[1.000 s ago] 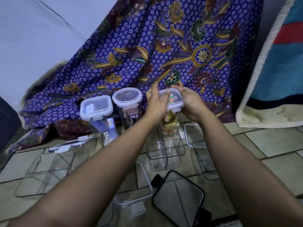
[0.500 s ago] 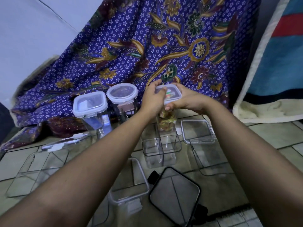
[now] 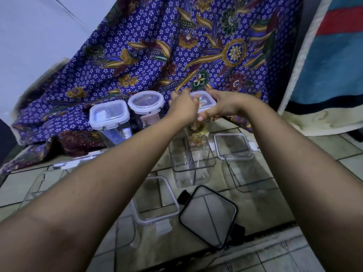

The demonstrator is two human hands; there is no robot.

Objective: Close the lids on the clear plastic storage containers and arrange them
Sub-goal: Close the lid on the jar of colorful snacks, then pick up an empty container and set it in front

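A tall clear container (image 3: 198,134) with colourful snacks inside stands at the back centre on the tiled floor. Its white-rimmed lid (image 3: 204,100) sits on top. My left hand (image 3: 183,107) grips the lid's left side, and my right hand (image 3: 222,107) grips its right side, thumb under the rim. Left of it stand two closed containers, a square-lidded one (image 3: 109,114) and a round-lidded one (image 3: 146,102). In front are open clear containers: a tall one (image 3: 191,165), one on the right (image 3: 253,173), one near me (image 3: 155,201) and a large one at the left (image 3: 37,189).
A black-rimmed lid (image 3: 208,214) lies near the front centre, and a white-rimmed lid (image 3: 232,147) rests on the right container. Another lid (image 3: 74,163) lies at the left. Purple floral cloth (image 3: 176,46) drapes behind; a blue and red mat (image 3: 334,65) leans at the right.
Both hands have closed tighter on the snack container's lid, my right thumb now curling under its rim. The view has tilted slightly, so everything sits lower in frame.
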